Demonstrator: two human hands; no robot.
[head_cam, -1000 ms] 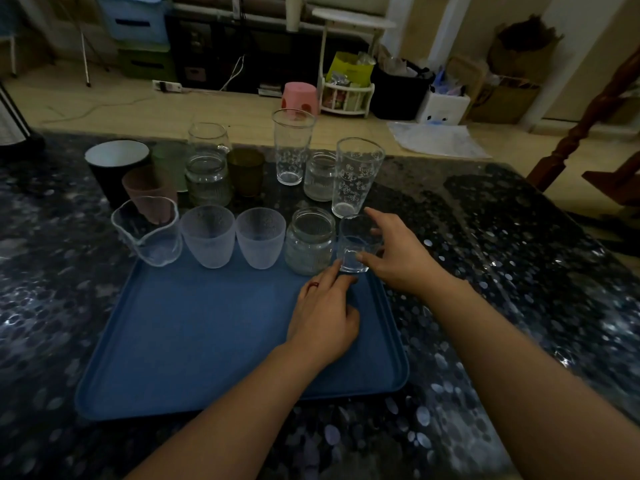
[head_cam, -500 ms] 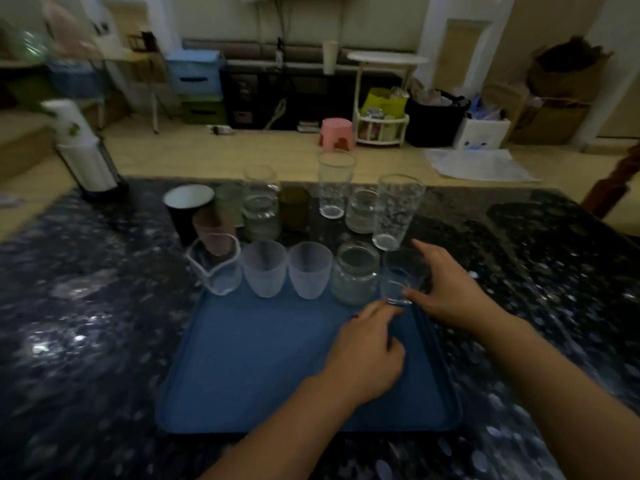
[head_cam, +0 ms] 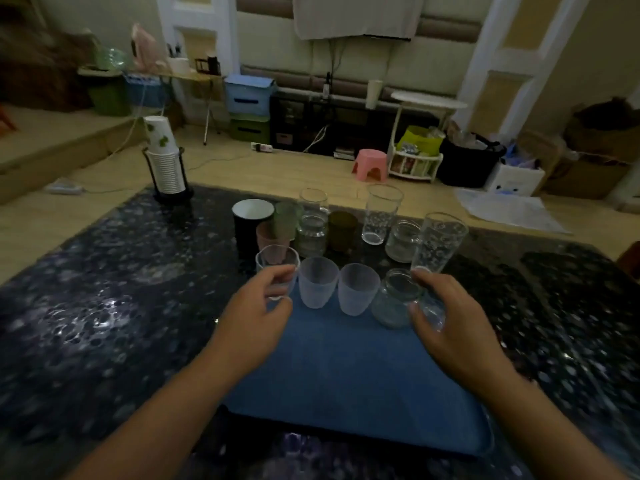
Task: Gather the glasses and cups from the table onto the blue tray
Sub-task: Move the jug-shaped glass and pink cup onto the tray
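Left hand (head_cam: pixel 254 317) cupping clear spouted glass (head_cam: pixel 277 271); right hand (head_cam: pixel 453 327) gripping small clear tumbler (head_cam: pixel 433 310).

My one camera sits on my head, looking forward and down over the blue tray (head_cam: pixel 346 382) on the dark table (head_cam: pixel 104 323), close in, room beyond.

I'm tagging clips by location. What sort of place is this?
Most likely a lived-in home, perhaps a living or dining room. A dark speckled table stands on a wood floor, with a pink stool, storage bins and a snack rack along the wall.
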